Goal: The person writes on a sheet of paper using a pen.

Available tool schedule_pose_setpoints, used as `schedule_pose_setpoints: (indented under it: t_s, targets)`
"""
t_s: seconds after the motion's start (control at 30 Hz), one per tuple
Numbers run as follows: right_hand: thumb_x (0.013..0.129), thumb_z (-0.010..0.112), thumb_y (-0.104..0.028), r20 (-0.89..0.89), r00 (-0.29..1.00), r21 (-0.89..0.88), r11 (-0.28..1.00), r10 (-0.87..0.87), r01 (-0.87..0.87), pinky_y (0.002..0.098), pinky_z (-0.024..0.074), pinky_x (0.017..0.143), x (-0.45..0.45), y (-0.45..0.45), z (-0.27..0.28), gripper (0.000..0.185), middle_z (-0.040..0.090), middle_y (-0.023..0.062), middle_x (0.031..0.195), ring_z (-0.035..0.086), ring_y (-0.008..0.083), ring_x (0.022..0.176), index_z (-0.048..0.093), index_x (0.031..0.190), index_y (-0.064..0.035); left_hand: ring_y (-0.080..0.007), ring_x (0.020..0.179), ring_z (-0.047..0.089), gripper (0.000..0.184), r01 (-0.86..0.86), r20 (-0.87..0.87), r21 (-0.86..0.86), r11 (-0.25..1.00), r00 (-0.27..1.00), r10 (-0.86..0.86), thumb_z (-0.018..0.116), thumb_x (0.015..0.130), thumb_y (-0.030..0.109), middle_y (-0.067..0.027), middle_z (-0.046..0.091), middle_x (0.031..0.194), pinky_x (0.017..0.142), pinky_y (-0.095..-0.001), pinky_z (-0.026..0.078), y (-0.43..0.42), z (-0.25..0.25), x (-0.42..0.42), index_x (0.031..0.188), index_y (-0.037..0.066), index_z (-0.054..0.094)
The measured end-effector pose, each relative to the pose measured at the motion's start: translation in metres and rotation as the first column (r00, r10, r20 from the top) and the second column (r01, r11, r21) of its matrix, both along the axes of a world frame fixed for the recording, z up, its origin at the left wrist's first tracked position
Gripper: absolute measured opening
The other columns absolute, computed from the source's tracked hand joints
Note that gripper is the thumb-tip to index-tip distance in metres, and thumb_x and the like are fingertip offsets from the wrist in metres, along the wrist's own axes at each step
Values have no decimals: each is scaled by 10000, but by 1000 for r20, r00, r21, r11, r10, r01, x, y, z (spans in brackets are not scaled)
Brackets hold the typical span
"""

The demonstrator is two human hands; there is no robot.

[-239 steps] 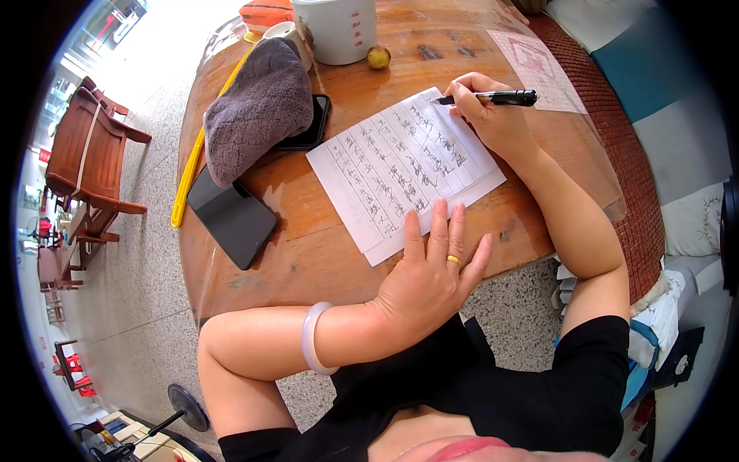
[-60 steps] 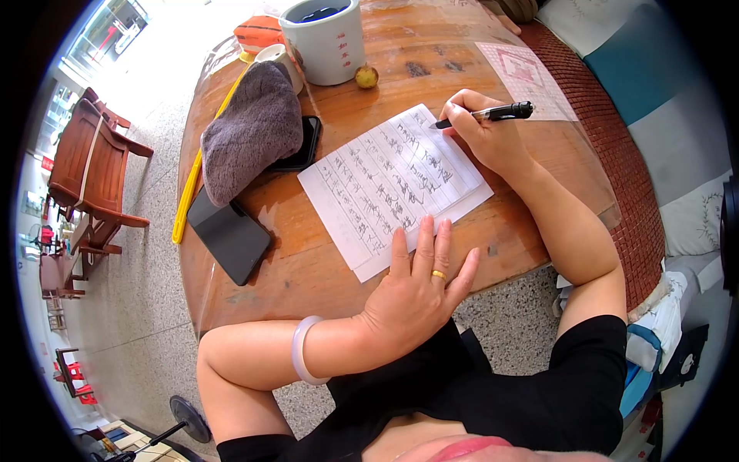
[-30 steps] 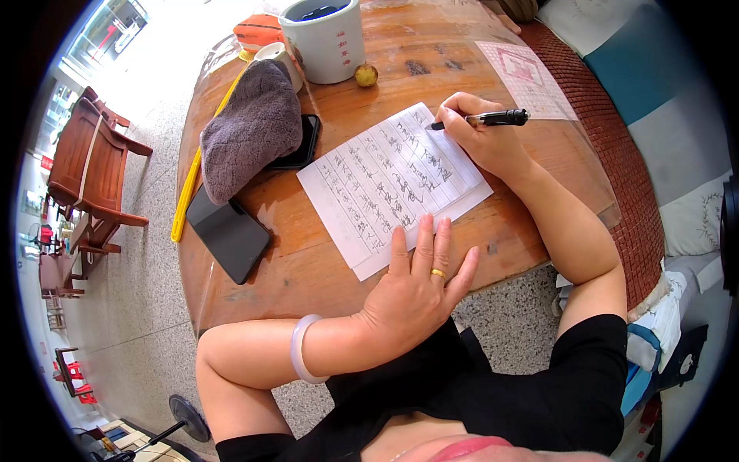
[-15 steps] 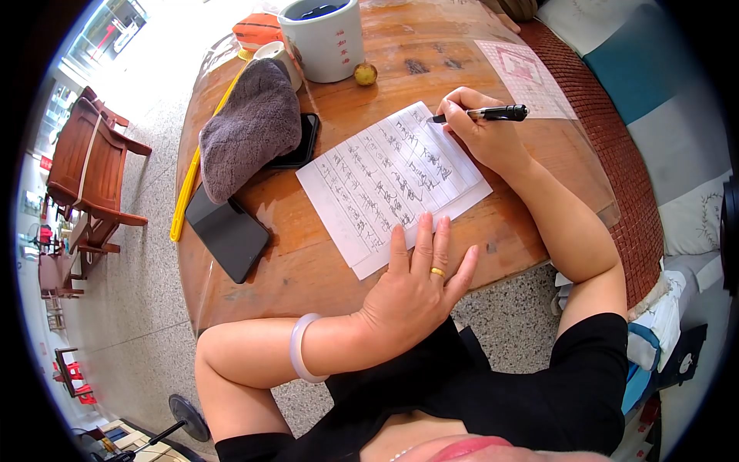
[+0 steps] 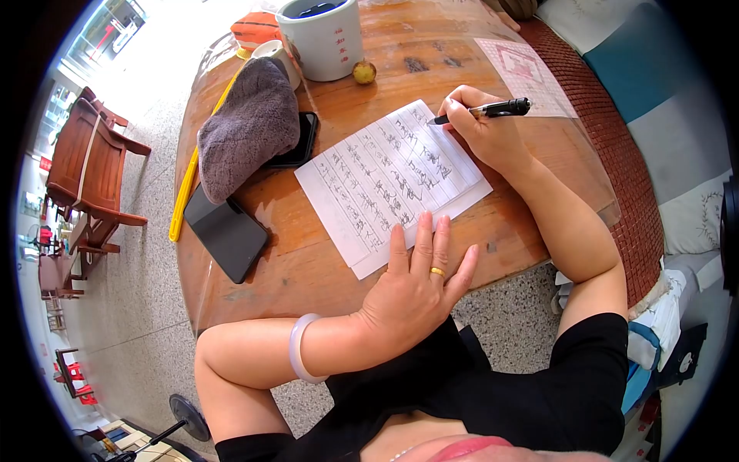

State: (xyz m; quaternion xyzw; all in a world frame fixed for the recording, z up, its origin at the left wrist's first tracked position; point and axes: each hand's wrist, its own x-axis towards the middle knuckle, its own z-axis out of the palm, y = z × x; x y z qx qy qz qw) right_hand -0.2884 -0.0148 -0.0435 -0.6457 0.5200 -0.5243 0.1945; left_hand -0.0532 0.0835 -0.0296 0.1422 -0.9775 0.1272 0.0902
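Note:
A black pen (image 5: pixel 499 108) is pinched in my right hand (image 5: pixel 481 129), its tip at the upper right part of a lined paper sheet (image 5: pixel 362 192). Columns of handwritten characters cover much of the sheet, and its right side shows bare lines. Another sheet's edge shows beneath it. My left hand (image 5: pixel 416 281) lies flat with fingers spread, fingertips on the paper's lower edge. It wears a gold ring, and a pale bangle (image 5: pixel 301 348) circles the wrist.
Left of the paper, a grey cloth (image 5: pixel 248 127) partly covers a dark phone (image 5: pixel 306 138); another black phone (image 5: pixel 227 233) lies below. A yellow stick (image 5: pixel 185 192) runs along the wooden table's (image 5: pixel 285 285) left side. Behind stand a white pot (image 5: pixel 322 42) and a small round fruit (image 5: pixel 364 72).
The pen's back end has tilted slightly upward and to the right in my right hand. My left hand and the paper stay in place.

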Motion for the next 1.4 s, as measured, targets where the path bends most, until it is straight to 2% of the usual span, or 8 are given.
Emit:
schedule_pose_setpoints:
  t_s: [0.33,0.43,0.53,0.77,1.07,1.37,1.4]
  targets:
    - [916,548,-128,8,1000,4,1000,-3,3,261,412,537,-1,-1,-1,193,561,33,623,509,80,580,588,772,-6,-469,1218,535,476,-1,1,-1,1000,1000,1,460,933,249,-331,531,1326,951,-586,426,0,1,0,1385,115,520]
    - [918,544,-139,56,997,55,997,-52,49,260,436,546,-1,1,1,198,572,32,627,555,85,593,600,787,-2,-470,1218,535,473,0,-3,2,1000,1000,0,459,933,247,-333,530,1326,951,-584,426,0,0,0,1383,114,522]
    - [920,544,-146,189,977,58,994,-97,88,255,455,556,-2,3,5,203,580,24,633,583,85,607,609,796,2,-471,1215,536,472,-1,-1,7,1000,1000,1,461,933,248,-334,531,1324,952,-583,424,0,1,0,1381,112,523]
    - [936,538,-146,89,996,61,998,26,-31,230,454,533,1,9,10,216,584,17,655,569,65,588,604,784,-7,-470,1208,542,468,-3,-8,5,1000,1000,3,465,932,247,-334,535,1319,955,-583,423,0,1,0,1378,116,526]
    - [934,546,-129,138,989,72,996,46,-57,220,447,530,1,9,9,203,583,14,666,551,57,590,600,784,-3,-467,1207,540,473,-4,-16,5,1000,1000,4,469,923,247,-330,540,1313,948,-583,428,0,0,0,1373,118,531]
    - [922,550,-119,-4,999,80,996,36,-36,222,469,562,-2,11,11,185,609,24,707,558,64,608,598,789,1,-465,1206,541,468,-6,-22,1,1000,1000,6,465,922,247,-327,542,1313,950,-584,425,0,-1,0,1366,120,538]
    - [923,546,-119,36,998,83,995,47,-50,223,471,564,-2,11,10,188,609,24,707,561,66,610,599,790,2,-465,1206,541,468,-6,-20,1,1000,1000,6,465,922,247,-327,543,1314,951,-584,424,0,-1,0,1367,120,538]
